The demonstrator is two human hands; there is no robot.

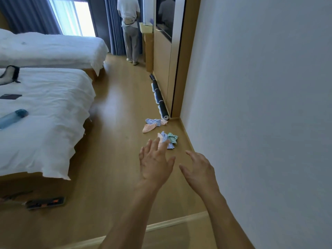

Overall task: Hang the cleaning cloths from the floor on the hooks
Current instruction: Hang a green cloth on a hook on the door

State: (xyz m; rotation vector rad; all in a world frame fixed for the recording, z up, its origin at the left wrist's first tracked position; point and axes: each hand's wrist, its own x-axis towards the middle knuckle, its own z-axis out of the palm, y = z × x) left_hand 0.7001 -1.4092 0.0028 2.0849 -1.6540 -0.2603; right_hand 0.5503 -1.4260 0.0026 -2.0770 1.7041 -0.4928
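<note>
- The left hand [154, 163] is held out above the wooden floor [115, 108], palm down, with its fingers [152, 145] spread and straight; nothing is gripped.
- The right hand [199, 170] is held beside it, nearer the white wall [260, 105], with its fingers [190, 154] spread and slightly bent; nothing is held.
- A nearer heap of cleaning cloths [170, 139], striped blue, green and pink, is seen crumpled on the floor close to the wall's skirting; part of it is covered in the view by the left fingertips, and contact cannot be judged.
- A second heap of cloths [154, 124], blue-striped and pink, is laid on the floor just beyond, near the end of a dark rolled mat [160, 100] placed along the wardrobe [161, 56].
- Two beds [45, 108] with white covers are seen on the left; a blue bottle [12, 118] is laid on the nearer one.
- Another person [130, 29] is seen standing at the far curtains [113, 24], turned away.
</note>
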